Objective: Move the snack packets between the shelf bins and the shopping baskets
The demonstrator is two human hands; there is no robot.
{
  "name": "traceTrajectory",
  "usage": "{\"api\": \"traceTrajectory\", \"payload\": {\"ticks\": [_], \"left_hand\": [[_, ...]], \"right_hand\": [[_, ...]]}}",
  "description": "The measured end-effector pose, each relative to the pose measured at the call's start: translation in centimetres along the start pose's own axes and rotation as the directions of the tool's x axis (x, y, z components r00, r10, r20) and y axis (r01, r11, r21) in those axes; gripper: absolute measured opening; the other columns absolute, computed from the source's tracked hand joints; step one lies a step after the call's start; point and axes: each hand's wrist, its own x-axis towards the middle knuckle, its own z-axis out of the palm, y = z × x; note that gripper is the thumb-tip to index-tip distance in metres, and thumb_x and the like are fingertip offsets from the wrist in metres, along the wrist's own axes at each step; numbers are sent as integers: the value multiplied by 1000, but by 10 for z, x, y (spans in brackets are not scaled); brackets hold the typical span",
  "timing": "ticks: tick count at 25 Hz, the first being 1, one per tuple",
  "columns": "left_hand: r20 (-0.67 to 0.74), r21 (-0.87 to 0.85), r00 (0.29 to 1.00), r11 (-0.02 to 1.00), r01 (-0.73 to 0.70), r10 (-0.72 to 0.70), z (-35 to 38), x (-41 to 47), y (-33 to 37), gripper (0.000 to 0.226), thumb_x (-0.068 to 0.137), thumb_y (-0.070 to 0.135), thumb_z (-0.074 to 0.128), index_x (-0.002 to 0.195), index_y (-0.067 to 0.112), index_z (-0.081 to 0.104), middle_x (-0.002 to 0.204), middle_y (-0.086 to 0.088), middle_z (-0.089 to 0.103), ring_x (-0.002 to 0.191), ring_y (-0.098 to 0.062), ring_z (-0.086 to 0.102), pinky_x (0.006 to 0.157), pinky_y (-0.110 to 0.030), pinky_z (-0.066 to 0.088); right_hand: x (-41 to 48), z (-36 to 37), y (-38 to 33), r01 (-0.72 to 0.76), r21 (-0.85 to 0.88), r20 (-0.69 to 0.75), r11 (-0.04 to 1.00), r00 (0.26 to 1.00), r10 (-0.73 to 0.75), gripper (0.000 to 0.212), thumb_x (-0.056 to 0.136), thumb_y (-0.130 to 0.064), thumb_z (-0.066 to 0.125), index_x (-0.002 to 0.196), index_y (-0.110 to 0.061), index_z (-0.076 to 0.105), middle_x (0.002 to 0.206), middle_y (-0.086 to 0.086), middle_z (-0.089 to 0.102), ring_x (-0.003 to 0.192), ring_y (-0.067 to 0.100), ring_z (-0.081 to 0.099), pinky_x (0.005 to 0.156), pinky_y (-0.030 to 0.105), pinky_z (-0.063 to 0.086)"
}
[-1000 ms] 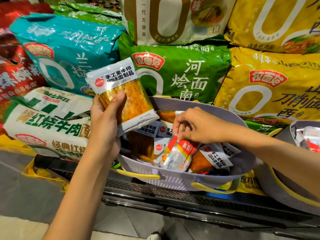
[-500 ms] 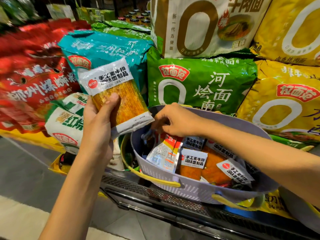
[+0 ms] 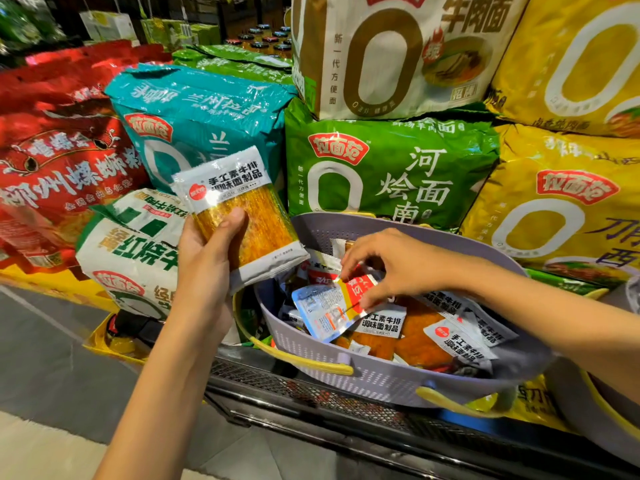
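1. Right now the left hand (image 3: 204, 268) grips an orange snack packet (image 3: 242, 216), thumb across its front, holding it upright just above the left rim of the grey basket (image 3: 346, 372).
2. Inside the basket, the right hand (image 3: 391, 268) pinches the red-and-white end of a small clear sachet (image 3: 329, 310) between thumb and fingertips. The sachet lies tilted on top of the orange packets (image 3: 419, 341) heaped in the basket.
3. That pinch sits on one end of glossy film, so the sachet may slip free as it rises. It could drop back into the basket or go over the near rim.
4. Loose packets lie beside and beneath the sachet, and a quick pull could drag one up and spill it over the rim.
5. The basket rests on a black wire shelf (image 3: 311, 393) in front of the green noodle bag (image 3: 391, 168). Weight on its near rim might tip it forward.
6. With attention on the right hand, the left grip could slacken and the upright packet could slide down beside the basket.
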Motion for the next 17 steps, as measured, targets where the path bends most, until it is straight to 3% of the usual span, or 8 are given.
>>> {"api": "traceTrajectory", "payload": {"ticks": [3, 6, 9, 11, 13, 15, 17], "left_hand": [[-1, 15, 1000, 1000, 5, -5, -3, -1, -2, 16, 93, 17, 54, 109, 17, 50, 86, 7, 66, 69, -2, 67, 54, -20, 53], [7, 33, 1000, 999, 10, -10, -5, -3, -5, 29, 93, 18, 55, 120, 13, 48, 93, 4, 66, 73, -5, 68, 57, -22, 55], [-6, 28, 1000, 999, 22, -22, -5, -6, -4, 30, 93, 18, 55, 121, 14, 48, 92, 5, 66, 71, -3, 68, 55, -20, 54], [-16, 24, 1000, 1000, 19, -18, -5, -6, -2, 29, 93, 18, 55, 120, 14, 48, 91, 6, 66, 71, -2, 68, 55, -20, 54], [-19, 19, 1000, 1000, 9, -9, -4, -7, 0, 28, 93, 18, 55, 120, 14, 49, 92, 6, 67, 72, -3, 68, 57, -21, 55], [-25, 16, 1000, 1000, 3, -3, -4, -8, 1, 26, 93, 17, 55, 118, 15, 48, 90, 6, 66, 70, -2, 68, 57, -20, 55], [-35, 17, 999, 1000, 0, 0, -2, -10, 4, 25, 93, 17, 55, 117, 15, 48, 88, 7, 65, 66, 1, 67, 53, -17, 52]], "right_hand": [[-7, 9, 0, 104, -388, 76, 916, 994, -81, 58, 72, -41, 76, 125, -28, 56, 130, -6, 52, 119, 14, 46, 97, 36, 41], [-10, 10, 2, 134, -421, 64, 897, 991, -118, 55, 74, -42, 66, 126, -25, 54, 127, -4, 53, 115, 17, 47, 92, 37, 43], [-12, 4, 1, 49, -180, -31, 982, 998, -56, 54, 69, -50, 49, 113, -24, 64, 106, -7, 62, 99, 12, 54, 88, 34, 44], [-11, -1, 4, 15, 106, -98, 994, 995, -4, 27, 82, -35, 59, 102, -22, 71, 91, -6, 69, 83, 14, 62, 78, 34, 50], [-9, -5, 4, 2, 387, -125, 922, 991, 50, 18, 85, -24, 67, 98, -13, 72, 78, -1, 71, 66, 16, 62, 62, 29, 50], [-8, -8, 5, 15, 538, -154, 843, 985, 80, 23, 83, -23, 64, 93, -5, 71, 76, 1, 70, 65, 10, 62, 62, 22, 48], [-5, -11, 3, 11, 636, -157, 772, 981, 115, 13, 86, -16, 60, 88, -7, 70, 76, -6, 71, 68, 2, 65, 64, 15, 50]]}}
